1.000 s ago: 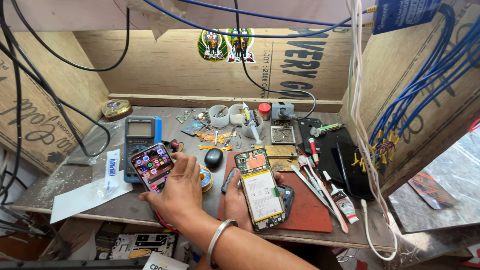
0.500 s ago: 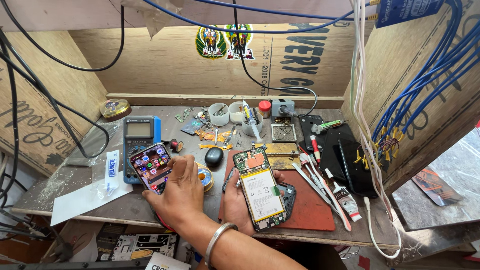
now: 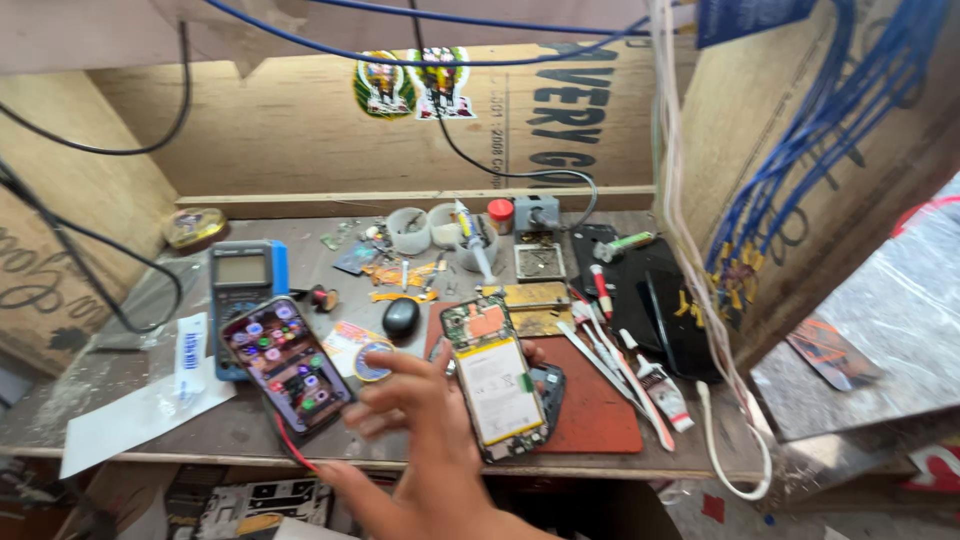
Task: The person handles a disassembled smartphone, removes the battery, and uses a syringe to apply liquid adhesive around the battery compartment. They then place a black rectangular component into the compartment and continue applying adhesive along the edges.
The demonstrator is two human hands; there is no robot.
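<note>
My right hand [image 3: 425,430] hovers low in the middle, back up and fingers spread, holding nothing. Its fingertips point left toward a phone with a lit, colourful screen [image 3: 288,363], which lies tilted on the bench with a red wire [image 3: 290,450] at its lower end. Just above the fingers sits a small round blue-rimmed disc [image 3: 372,362]. An opened phone with bare battery and green board [image 3: 495,380] is held in my left hand [image 3: 537,353]. Only its fingertips show at the phone's right edge; the rest is hidden under the phone and my right hand.
A grey multimeter [image 3: 240,285] lies behind the lit phone, with a black oval object [image 3: 401,317] and small white cups [image 3: 408,230] beyond. A red mat [image 3: 595,415] lies to the right, with tweezers and brushes [image 3: 625,365]. White papers [image 3: 130,415] lie left. Cables hang overhead.
My right hand has drawn back from the lit phone's lower edge toward me and to the right, fingers now spread. The opened phone stays held in place.
</note>
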